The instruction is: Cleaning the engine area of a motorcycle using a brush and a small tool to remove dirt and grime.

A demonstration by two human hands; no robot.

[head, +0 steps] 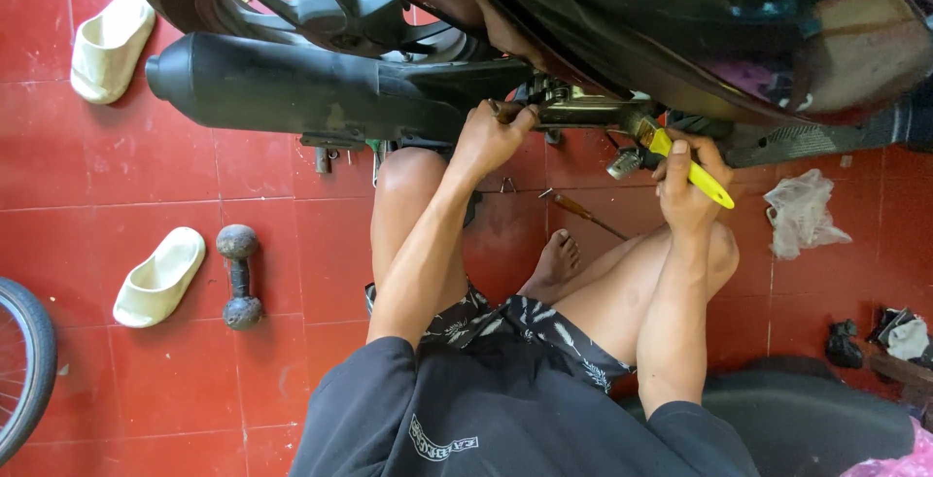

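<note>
Yellow-handled tool [692, 170] gripped in the right hand [686, 188] could slip off the motorcycle's underside fitting [583, 108], where the left hand [489, 137] is clenched close by.

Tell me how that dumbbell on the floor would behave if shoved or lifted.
The dumbbell looks like solid dark metal, so probably heavy for its size and stiff. Its rounded ends suggest it could roll sideways on the smooth red tile floor if pushed. It lies between two pale slippers, untouched by either hand.

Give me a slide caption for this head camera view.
Left hand and right hand with yellow-handled tool under a motorbike.
</note>
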